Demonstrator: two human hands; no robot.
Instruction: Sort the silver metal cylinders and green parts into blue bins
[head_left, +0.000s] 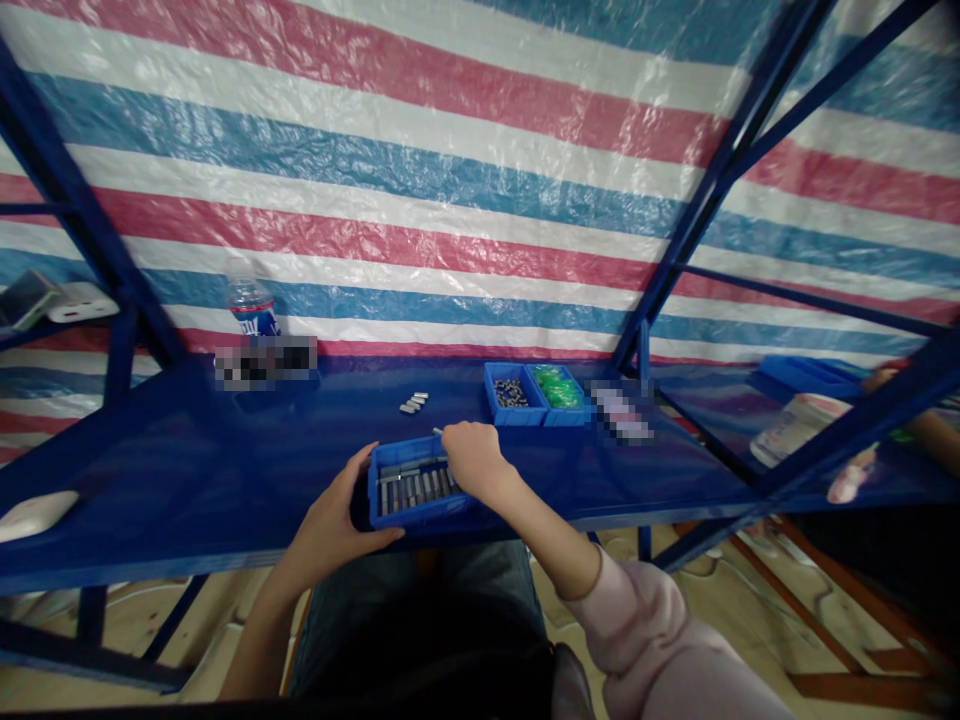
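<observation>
A blue bin (420, 517) with rows of grey metal cylinders (418, 488) is at the front edge of the blue table. My left hand (337, 525) grips its left end, thumb along the near side and fingers at the far corner. Over the bin's right end is my right hand (474, 458), fingers curled into a pinch; a small metal piece (438, 431) shows at its fingertips. Beyond the bin, several metal cylinders (413, 403) lie loose on the table.
Behind to the right stand a blue bin of small metal parts (511, 393) and one with green packets (557, 388). A bottle (253, 308) is at the back left, a white object (37, 515) far left. Another person's hand (851, 478) shows at the right.
</observation>
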